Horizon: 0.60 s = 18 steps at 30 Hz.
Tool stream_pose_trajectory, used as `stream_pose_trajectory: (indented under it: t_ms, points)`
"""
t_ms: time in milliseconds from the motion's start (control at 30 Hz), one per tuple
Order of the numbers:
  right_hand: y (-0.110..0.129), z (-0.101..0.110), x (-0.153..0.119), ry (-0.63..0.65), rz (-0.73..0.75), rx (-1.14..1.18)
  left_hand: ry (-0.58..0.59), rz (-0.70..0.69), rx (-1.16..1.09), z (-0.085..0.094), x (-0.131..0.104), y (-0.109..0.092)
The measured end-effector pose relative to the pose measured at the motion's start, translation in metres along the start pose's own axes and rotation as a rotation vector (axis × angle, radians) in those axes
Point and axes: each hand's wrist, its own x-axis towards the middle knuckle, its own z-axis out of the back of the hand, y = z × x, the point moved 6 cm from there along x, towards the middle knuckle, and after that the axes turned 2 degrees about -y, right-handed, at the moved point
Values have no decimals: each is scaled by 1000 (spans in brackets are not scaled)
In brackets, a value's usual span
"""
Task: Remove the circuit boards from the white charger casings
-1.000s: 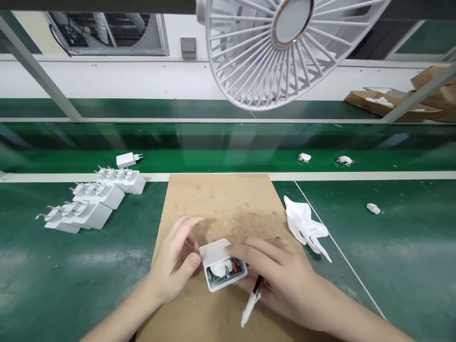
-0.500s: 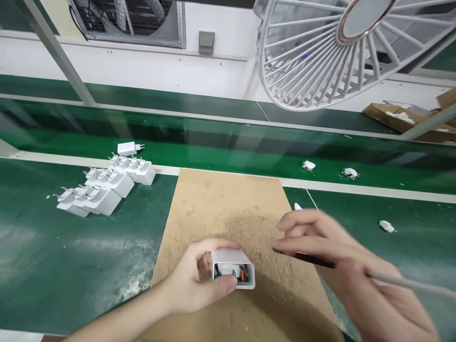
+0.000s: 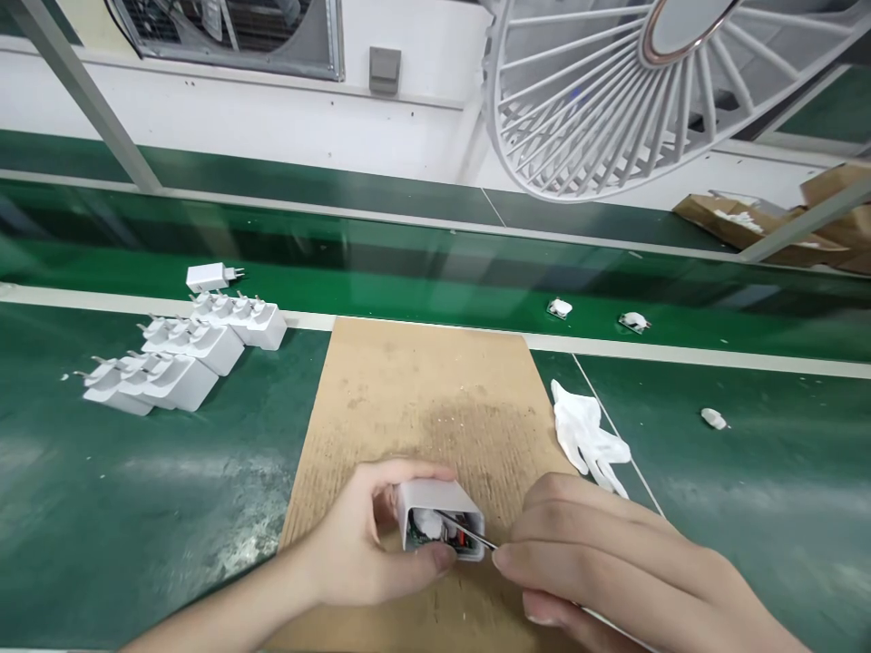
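Note:
My left hand (image 3: pixel 381 544) is wrapped around a white charger housing (image 3: pixel 435 494), thumb along its lower edge. The housing's open end faces me and shows a circuit board (image 3: pixel 457 537) inside, with a white lump and a small red-orange part. Between the fingers of my right hand (image 3: pixel 599 562) is a thin pointed metal tool (image 3: pixel 484 541), its tip inside the housing opening. Whether the tool has one prong or two I cannot tell. Beneath both hands lies a brown board (image 3: pixel 395 390), worn and speckled with crumbs.
White plug chargers (image 3: pixel 181 381) stand in rows at left, and another charger (image 3: pixel 210 277) lies on the green strip behind. A white glove (image 3: pixel 589 435) rests right of the board. Small circuit boards (image 3: pixel 634 322) lie farther right. A white fan (image 3: pixel 592 109) hangs over the back.
My right hand has moved left and brought the tool's tip into the housing. The white glove, mostly hidden before, now shows. The view has shifted slightly.

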Motion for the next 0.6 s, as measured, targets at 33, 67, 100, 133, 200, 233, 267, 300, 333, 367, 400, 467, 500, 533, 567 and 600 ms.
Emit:
stream_pose_trajectory:
  t_ms: [33,67,100,133,200,233,267,300,333,367,400,467,500,533,567,600]
  points:
    - [-1,-2,0,14,2,-1,-4,-6,9,0,0,1]
    - [-2,-4,0,31,-1,-3,-6,-11,21,0,-1,1]
    - [-3,-6,0,46,-2,-9,-1,-13,35,-1,-1,2]
    - [-3,-8,1,63,8,-12,1,-14,46,-1,-1,4]
    - [-4,-12,3,97,28,-20,-14,-19,48,0,0,7]
    - [-5,-13,4,108,37,-25,-26,-20,43,0,0,9]
    - [-5,-14,4,114,48,-31,-36,-24,36,1,1,10]
    - [-5,-15,5,114,61,-42,-46,-26,31,2,1,12]
    - [-5,-16,5,115,66,-58,-52,-26,30,2,1,13]
    - [-6,-16,6,115,63,-75,-52,-23,34,2,1,14]
    - [-6,-16,6,109,59,-92,-56,-23,38,2,1,15]
    - [-7,-16,7,105,49,-114,-64,-30,47,1,1,15]
    - [-8,-16,8,105,46,-113,-64,-36,53,1,0,16]
    - [-8,-16,9,102,50,-106,-55,-44,56,0,0,16]
    - [-7,-17,10,93,66,-101,-46,-51,57,-1,0,16]
    - [-7,-17,11,89,74,-100,-39,-56,55,-1,0,16]
